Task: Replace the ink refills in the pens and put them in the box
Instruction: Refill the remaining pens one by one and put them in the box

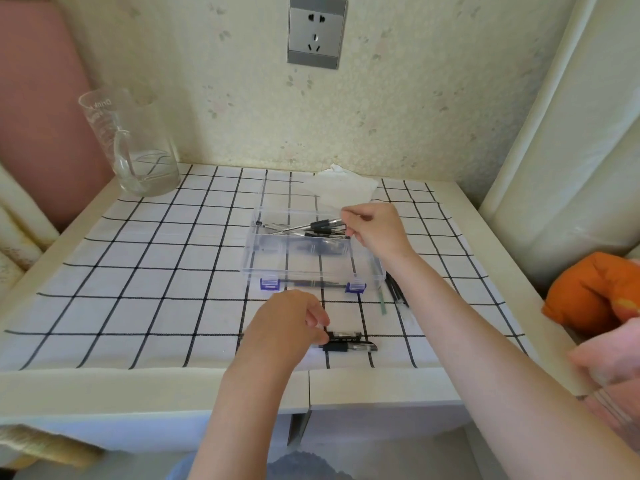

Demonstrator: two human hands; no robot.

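Observation:
A clear plastic box (277, 268) with blue latches stands open in the middle of the checked cloth, with several black-gripped pens (311, 233) lying in its far part. My right hand (374, 230) is over the box's far right corner and pinches the end of one pen (327, 224) there. My left hand (291, 323) is near the table's front edge, its fingertips on two black pens (349, 342) that lie on the cloth. Loose refills (396, 292) lie to the right of the box, partly hidden by my right forearm.
A glass jug (135, 147) stands at the back left corner. A white tissue (343, 185) lies behind the box by the wall. An orange cushion (595, 292) sits off the table's right edge. A wall socket (317, 31) is above.

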